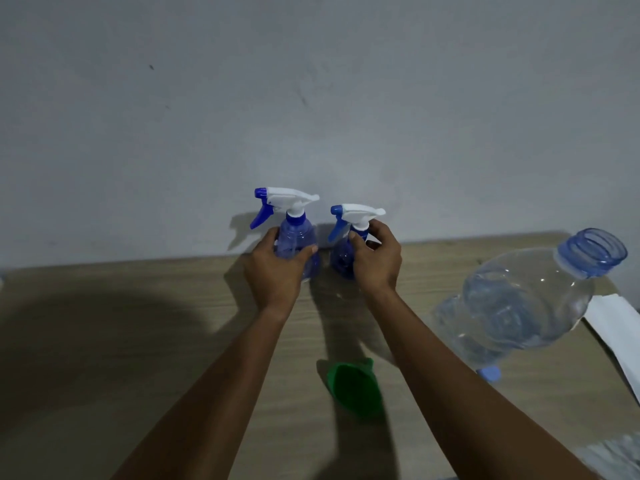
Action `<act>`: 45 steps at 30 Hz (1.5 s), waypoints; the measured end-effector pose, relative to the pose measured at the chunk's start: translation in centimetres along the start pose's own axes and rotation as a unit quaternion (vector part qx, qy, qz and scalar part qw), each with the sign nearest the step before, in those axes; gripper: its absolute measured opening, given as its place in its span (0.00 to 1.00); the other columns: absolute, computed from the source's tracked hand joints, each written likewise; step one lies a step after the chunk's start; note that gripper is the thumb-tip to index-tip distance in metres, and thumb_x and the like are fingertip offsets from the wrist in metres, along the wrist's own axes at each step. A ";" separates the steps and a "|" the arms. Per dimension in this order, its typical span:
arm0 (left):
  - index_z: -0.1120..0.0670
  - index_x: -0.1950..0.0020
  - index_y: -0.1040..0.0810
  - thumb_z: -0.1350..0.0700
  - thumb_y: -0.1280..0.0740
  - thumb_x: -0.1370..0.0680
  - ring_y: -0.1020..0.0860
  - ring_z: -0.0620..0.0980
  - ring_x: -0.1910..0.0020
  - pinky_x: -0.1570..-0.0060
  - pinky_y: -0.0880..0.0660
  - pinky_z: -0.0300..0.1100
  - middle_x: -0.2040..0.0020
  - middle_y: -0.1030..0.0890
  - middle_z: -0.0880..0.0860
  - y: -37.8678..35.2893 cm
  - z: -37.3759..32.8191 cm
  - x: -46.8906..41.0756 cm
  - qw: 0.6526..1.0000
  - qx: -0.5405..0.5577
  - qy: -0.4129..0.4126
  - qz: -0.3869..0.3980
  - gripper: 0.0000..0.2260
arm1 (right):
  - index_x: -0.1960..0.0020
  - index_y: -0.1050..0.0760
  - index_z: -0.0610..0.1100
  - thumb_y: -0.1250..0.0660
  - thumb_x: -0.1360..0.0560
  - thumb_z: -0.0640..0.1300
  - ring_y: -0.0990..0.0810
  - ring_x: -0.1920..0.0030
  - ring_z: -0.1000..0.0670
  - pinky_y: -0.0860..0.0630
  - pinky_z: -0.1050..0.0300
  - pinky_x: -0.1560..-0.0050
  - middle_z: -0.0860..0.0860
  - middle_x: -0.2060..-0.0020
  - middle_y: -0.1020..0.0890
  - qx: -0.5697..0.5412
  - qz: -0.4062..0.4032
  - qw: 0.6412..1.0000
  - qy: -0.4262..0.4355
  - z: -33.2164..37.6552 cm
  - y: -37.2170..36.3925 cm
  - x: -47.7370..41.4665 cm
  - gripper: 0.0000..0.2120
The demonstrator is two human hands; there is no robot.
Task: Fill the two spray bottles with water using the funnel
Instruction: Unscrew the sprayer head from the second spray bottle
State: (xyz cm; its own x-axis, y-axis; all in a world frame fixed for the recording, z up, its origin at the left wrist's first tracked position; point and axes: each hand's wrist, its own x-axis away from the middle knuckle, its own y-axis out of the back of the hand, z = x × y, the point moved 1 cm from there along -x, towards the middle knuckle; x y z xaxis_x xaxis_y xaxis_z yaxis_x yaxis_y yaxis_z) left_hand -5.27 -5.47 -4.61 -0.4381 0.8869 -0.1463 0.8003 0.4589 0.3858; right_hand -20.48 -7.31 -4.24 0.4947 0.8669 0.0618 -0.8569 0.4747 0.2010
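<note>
Left hand (277,268) grips left spray bottle (294,237) (right hand (375,261) likewise).

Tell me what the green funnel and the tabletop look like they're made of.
The green funnel looks like moulded plastic: uniform colour, dull sheen, though it is blurred. The tabletop shows pale wood grain with a matt finish; whether solid wood or laminate cannot be told.

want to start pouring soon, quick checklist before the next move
1. Both bottles upright: left spray bottle and right spray bottle stand on the table: ok.
2. Trigger heads off: both on: not ok.
3. Bottles steadied: left hand and right hand each grip one: ok.
4. Funnel within reach: lies near: ok.
5. Water bottle uncapped: ok.
6. Spray bottles empty: cannot tell.
</note>
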 end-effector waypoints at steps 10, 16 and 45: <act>0.53 0.31 0.22 0.44 0.21 0.31 0.20 0.51 0.40 0.46 0.25 0.40 0.38 0.17 0.51 1.2 0.7 1.3 1.000 -0.010 0.027 0.006 0.31 | 0.44 0.23 0.47 0.24 0.26 0.42 0.21 0.54 0.59 0.27 0.69 0.59 0.54 0.49 0.18 -0.009 0.017 1.000 0.004 1.1 1.3 2.2 0.13; 0.51 0.43 0.16 0.52 0.23 0.26 0.17 0.42 0.49 0.42 0.20 0.50 0.49 0.14 0.45 6.0 0.9 5.5 0.991 0.074 0.059 0.090 0.13 | 0.47 0.21 0.45 0.21 0.31 0.45 0.16 0.52 0.52 0.18 0.51 0.49 0.53 0.53 0.14 0.015 0.098 0.994 0.041 3.2 2.8 6.2 0.16; 0.59 0.36 0.19 0.67 0.24 0.29 0.18 0.47 0.40 0.38 0.23 0.43 0.41 0.16 0.53 13.8 8.3 18.7 0.961 0.177 0.076 0.200 0.21 | 0.57 0.23 0.46 0.19 0.32 0.45 0.23 0.63 0.55 0.27 0.58 0.62 0.53 0.65 0.18 0.110 0.376 0.896 0.207 -1.6 6.2 19.7 0.12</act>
State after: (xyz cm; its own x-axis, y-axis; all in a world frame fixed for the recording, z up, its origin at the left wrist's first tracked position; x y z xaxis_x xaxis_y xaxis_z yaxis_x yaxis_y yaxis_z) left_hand 0.98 17.89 -9.54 -0.0992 0.9906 0.0944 0.9944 0.0951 0.0465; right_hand -16.30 12.97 -3.35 -0.3463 0.9330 -0.0975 -0.8537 -0.2703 0.4452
